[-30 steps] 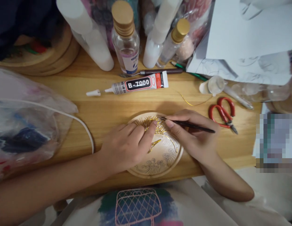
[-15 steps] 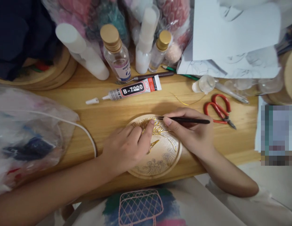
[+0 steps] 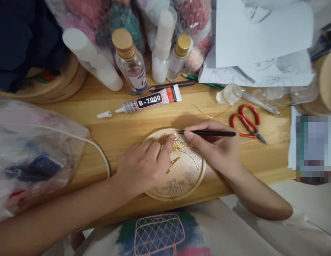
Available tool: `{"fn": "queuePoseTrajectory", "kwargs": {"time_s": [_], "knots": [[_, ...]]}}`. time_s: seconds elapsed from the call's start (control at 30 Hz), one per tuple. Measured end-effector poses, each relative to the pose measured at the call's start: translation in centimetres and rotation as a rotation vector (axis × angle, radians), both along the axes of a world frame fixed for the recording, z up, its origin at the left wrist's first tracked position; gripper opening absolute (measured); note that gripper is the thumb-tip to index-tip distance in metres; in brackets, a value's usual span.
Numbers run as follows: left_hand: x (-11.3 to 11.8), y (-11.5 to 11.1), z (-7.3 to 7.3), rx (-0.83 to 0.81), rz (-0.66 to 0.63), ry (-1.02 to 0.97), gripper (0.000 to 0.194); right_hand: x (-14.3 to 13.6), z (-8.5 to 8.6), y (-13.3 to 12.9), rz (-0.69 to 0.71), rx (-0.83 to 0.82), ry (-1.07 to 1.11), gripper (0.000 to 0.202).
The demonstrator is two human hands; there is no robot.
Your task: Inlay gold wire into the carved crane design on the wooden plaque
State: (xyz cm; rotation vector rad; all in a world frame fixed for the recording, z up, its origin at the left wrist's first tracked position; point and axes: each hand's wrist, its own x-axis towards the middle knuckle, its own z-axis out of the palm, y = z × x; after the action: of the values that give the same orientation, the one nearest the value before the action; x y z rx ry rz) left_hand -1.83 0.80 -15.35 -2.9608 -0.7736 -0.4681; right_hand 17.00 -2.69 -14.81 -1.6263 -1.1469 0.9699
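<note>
A round pale wooden disc (image 3: pixel 178 183) lies on the table, with a wave pattern drawn along its near side and shiny gold wire (image 3: pixel 178 145) shaped on its far part. My left hand (image 3: pixel 146 161) rests over its left side. The index fingertip presses down beside the wire; the other fingers are bent, their tips partly hidden, and I see nothing held in them. Black tweezers (image 3: pixel 213 133) are pinched in my right hand (image 3: pixel 219 147) at the disc's far right edge. Their fine tip points left, close to my left index finger.
Behind the disc lie a B-7000 glue tube (image 3: pixel 152 100), a loose gold wire piece (image 3: pixel 208 115) and red-handled pliers (image 3: pixel 247 122). Several bottles (image 3: pixel 129 60) stand further back. Papers (image 3: pixel 261 42) are at the back right, a plastic bag (image 3: pixel 42 149) and a white cable (image 3: pixel 98 147) at the left.
The whole view has shifted very slightly. Both hands keep nearly the same place on the disc, and the tweezers stay in my right hand.
</note>
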Motion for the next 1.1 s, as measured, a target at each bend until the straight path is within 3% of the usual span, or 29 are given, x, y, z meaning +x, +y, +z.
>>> {"fn": "queuePoseTrajectory", "kwargs": {"time_s": [0.3,0.5,0.67,1.1], "knots": [[-0.87,0.0,0.17,-0.063,0.015,-0.136,0.03,0.32,0.01,0.14,-0.006,-0.03,0.036,0.006],[-0.82,0.49,0.5,0.056,0.019,-0.113,0.032,0.4,-0.04,0.19,-0.003,-0.006,0.025,0.007],[-0.49,0.51,0.29,-0.007,-0.025,-0.085,0.035,0.43,0.0,0.3,0.001,-0.003,0.036,0.009],[-0.37,0.56,0.02,-0.12,0.011,-0.071,0.032,0.52,-0.1,0.34,0.023,-0.001,0.05,0.009]]}}
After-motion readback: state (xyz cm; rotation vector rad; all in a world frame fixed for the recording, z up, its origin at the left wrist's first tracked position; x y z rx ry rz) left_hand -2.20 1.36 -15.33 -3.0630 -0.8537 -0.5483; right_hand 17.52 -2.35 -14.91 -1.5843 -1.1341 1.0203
